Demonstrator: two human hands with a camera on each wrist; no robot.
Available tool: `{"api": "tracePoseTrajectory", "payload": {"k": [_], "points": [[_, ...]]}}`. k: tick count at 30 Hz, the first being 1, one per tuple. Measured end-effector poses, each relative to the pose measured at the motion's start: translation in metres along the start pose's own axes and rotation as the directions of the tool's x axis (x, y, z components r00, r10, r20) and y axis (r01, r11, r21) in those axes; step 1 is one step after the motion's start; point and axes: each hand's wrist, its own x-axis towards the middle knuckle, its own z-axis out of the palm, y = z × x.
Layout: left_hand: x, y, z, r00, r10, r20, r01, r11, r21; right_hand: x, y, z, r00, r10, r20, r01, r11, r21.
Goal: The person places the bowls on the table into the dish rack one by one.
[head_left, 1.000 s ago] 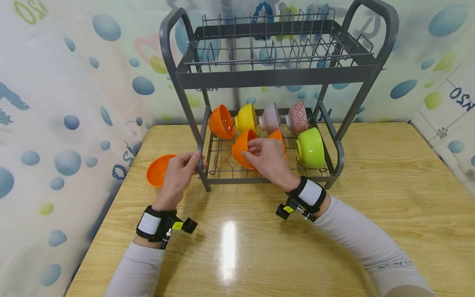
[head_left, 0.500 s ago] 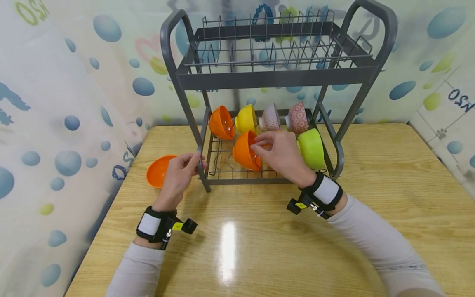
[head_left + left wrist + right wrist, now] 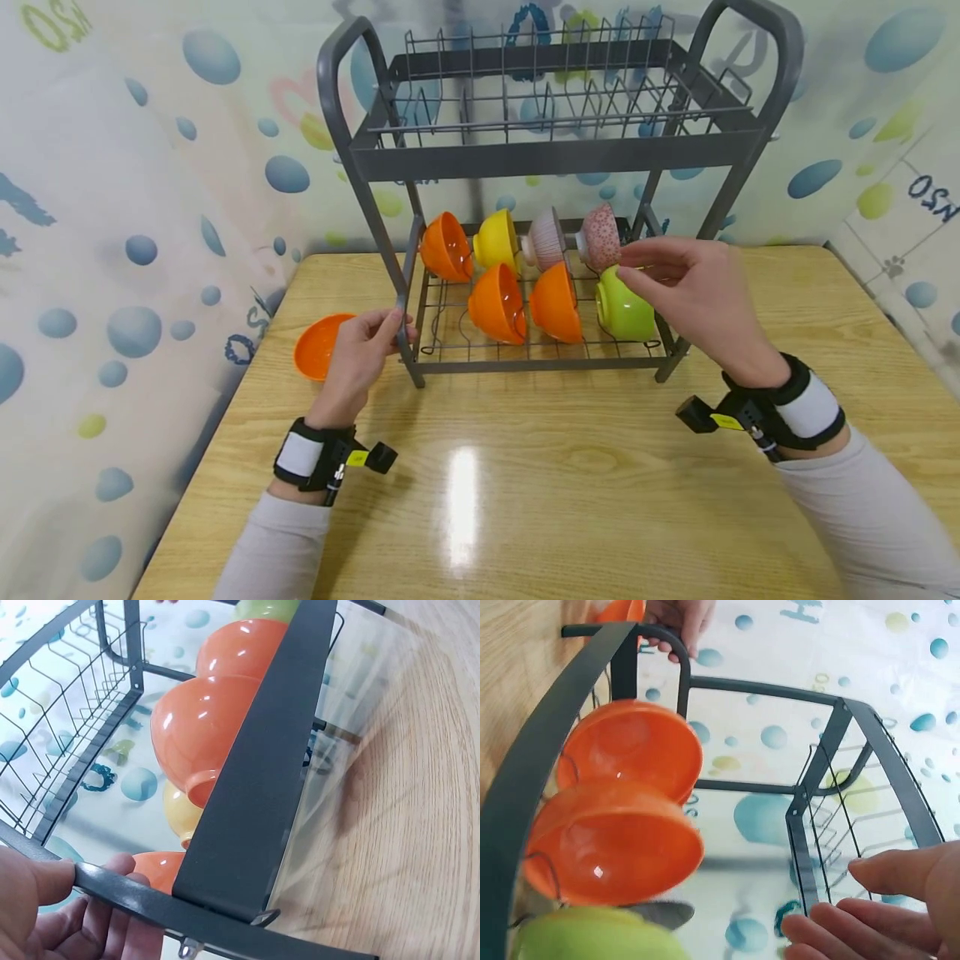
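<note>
My left hand (image 3: 362,350) grips the left side rail of the grey dish rack (image 3: 540,365); the left wrist view shows thumb and fingers (image 3: 94,930) about the bar. My right hand (image 3: 693,292) is beside the rack's right side, near a green bowl (image 3: 626,308) in the front row. Its fingers (image 3: 855,930) are loosely extended and hold nothing. Two orange bowls, a left one (image 3: 497,304) and a right one (image 3: 555,304), stand tilted in the same row. Behind them are an orange bowl (image 3: 446,247), a yellow bowl (image 3: 495,240), a striped bowl (image 3: 546,239) and a pink patterned bowl (image 3: 600,237).
Another orange bowl (image 3: 318,346) lies on the wooden table (image 3: 540,467), left of the rack and partly behind my left hand. The rack's upper wire tier (image 3: 555,154) overhangs the bowls. A patterned wall covering (image 3: 187,167) stands behind and to the left.
My right hand has moved away from the front orange bowls, to the right past the green bowl, uncovering the right orange bowl. My left hand keeps its hold on the rack.
</note>
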Motion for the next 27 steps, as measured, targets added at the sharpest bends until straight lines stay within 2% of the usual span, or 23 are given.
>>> {"api": "tracePoseTrajectory", "payload": {"k": [4, 8, 12, 15, 19, 22, 27], "points": [[0.0, 0.0, 0.0, 1.0, -0.005, -0.001, 0.005, 1.0, 0.009, -0.015, 0.021, -0.012, 0.997, 0.073, -0.012, -0.074, 0.997, -0.012], [0.0, 0.0, 0.0, 1.0, -0.008, -0.003, 0.008, 1.0, 0.01, -0.026, 0.045, -0.018, 0.99, 0.112, -0.089, -0.114, 0.993, -0.012], [0.0, 0.0, -0.001, 1.0, -0.01, -0.004, 0.01, 1.0, 0.002, -0.032, 0.064, -0.019, 0.975, 0.153, -0.162, -0.155, 0.988, -0.002], [0.0, 0.0, -0.001, 1.0, -0.012, -0.011, 0.012, 1.0, 0.0, -0.033, 0.073, -0.017, 0.967, 0.19, -0.168, -0.195, 0.981, -0.013], [-0.001, -0.001, -0.001, 1.0, -0.01, -0.016, 0.01, 1.0, -0.005, -0.033, 0.081, -0.015, 0.964, 0.253, -0.079, -0.257, 0.966, -0.043], [-0.002, -0.001, -0.002, 1.0, 0.007, -0.005, -0.007, 1.0, -0.011, -0.034, 0.088, -0.015, 0.951, 0.31, 0.021, -0.309, 0.951, -0.028], [-0.005, -0.002, -0.006, 0.999, 0.045, 0.026, -0.046, 0.999, 0.029, -0.034, 0.097, -0.015, 0.914, 0.37, 0.166, -0.39, 0.914, 0.108]]}}
